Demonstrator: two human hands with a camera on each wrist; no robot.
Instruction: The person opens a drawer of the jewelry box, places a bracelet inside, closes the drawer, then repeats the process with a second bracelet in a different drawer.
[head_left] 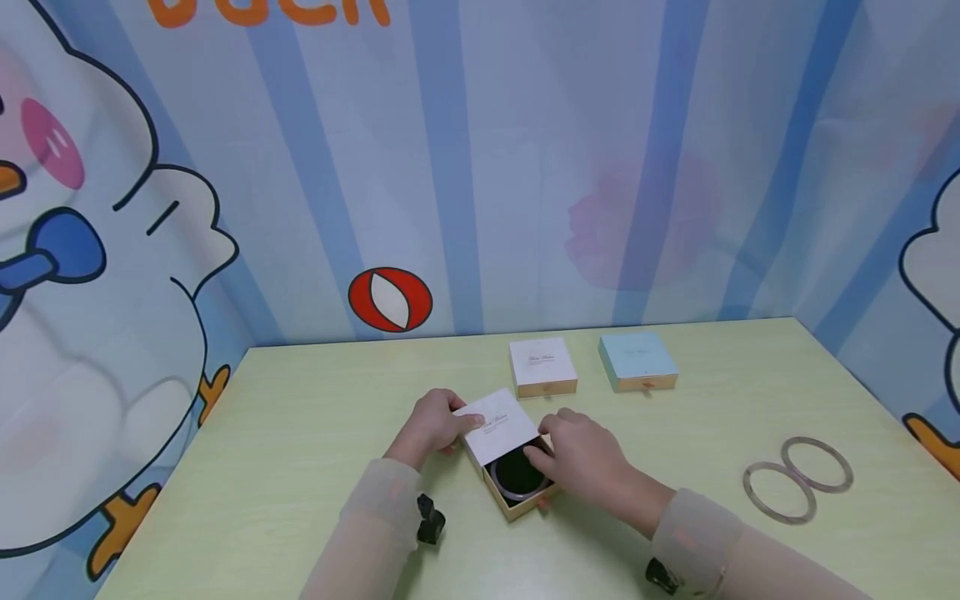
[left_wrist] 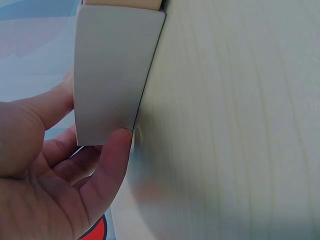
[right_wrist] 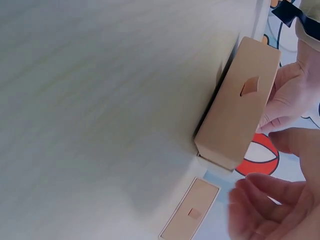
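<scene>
The left hand [left_wrist: 52, 195] grips a pale grey-white cardboard sleeve [left_wrist: 110, 75], with a tan cardboard drawer [left_wrist: 122, 4] showing above the sleeve and a pale wood-grained tabletop [left_wrist: 235, 110] right of it.

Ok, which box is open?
The white box in the left hand: its drawer sits partly out. The other white box and the blue box look closed.

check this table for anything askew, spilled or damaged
Nothing looks spilled or damaged. The partly open white box sits at a slant, but the left hand holds it, so that seems like ordinary handling. Two loose rings at the right look slightly odd, since another ring sits inside the box.
</scene>
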